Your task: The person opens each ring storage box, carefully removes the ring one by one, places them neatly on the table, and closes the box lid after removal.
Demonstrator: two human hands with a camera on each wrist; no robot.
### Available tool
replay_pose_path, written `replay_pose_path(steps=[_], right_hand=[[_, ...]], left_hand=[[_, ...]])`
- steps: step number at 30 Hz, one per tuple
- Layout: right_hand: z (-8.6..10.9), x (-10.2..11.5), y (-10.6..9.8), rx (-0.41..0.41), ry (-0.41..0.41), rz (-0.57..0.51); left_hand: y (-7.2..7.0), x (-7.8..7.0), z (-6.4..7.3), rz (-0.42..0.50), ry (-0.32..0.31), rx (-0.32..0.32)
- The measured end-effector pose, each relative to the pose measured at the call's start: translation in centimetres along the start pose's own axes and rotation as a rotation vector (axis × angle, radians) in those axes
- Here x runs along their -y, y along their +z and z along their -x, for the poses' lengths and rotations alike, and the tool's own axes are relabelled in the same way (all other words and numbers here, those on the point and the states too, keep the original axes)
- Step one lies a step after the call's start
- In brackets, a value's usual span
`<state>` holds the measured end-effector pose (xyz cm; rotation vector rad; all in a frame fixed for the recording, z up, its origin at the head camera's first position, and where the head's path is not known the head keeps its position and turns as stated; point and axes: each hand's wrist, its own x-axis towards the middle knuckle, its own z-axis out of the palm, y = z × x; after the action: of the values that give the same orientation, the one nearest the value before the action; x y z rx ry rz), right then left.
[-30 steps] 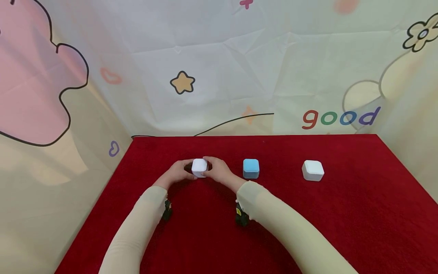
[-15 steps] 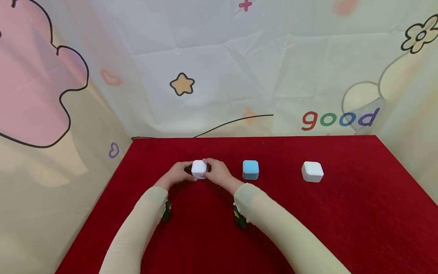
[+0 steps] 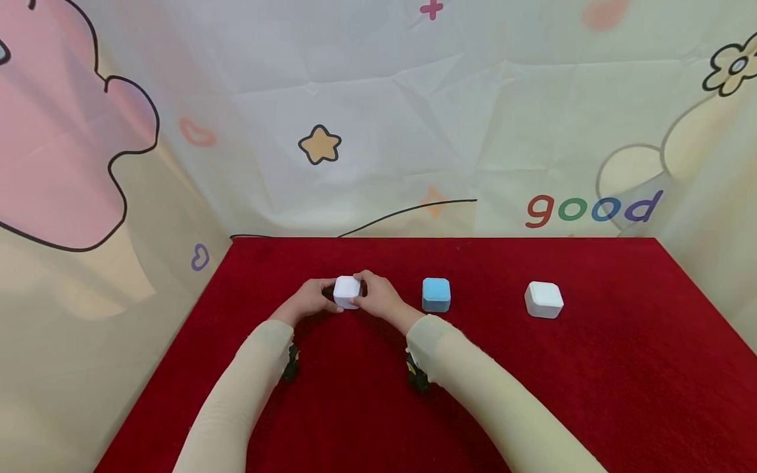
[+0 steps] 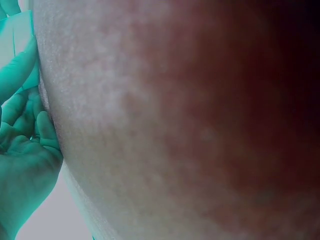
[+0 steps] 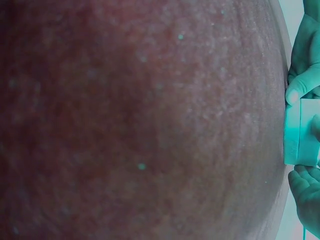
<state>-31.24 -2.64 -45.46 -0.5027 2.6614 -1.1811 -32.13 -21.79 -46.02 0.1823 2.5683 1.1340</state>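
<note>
A small white lidded box (image 3: 347, 289) with rounded corners stands on the red cloth, left of the middle in the head view. My left hand (image 3: 308, 299) grips its left side, thumb at the front and a finger at the back. From the other side my right hand (image 3: 380, 297) grips it, thumb low in front and fingers at the upper right corner. In the right wrist view a seam runs across the box (image 5: 292, 135). The left wrist view catches part of the box (image 4: 22, 31) at its edge; blurred skin fills most of both wrist views.
A light blue box (image 3: 435, 295) stands right of my right hand. Farther right is another white box (image 3: 543, 300). The red cloth (image 3: 621, 368) covers the table, and a printed curtain (image 3: 390, 144) hangs behind and at both sides.
</note>
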Motion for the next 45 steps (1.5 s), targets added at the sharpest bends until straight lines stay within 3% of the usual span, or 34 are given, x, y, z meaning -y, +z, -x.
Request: replay_pose_path(steps=[25, 45], right_hand=[[-0.06, 0.26, -0.39, 0.005, 0.017, -0.037], [-0.44, 0.19, -0.49, 0.017, 0.081, -0.108]], left_hand=[[0.03, -0.18, 0.11, 0.010, -0.027, -0.015], [0.14, -0.12, 0.22, 0.006, -0.036, -0.032]])
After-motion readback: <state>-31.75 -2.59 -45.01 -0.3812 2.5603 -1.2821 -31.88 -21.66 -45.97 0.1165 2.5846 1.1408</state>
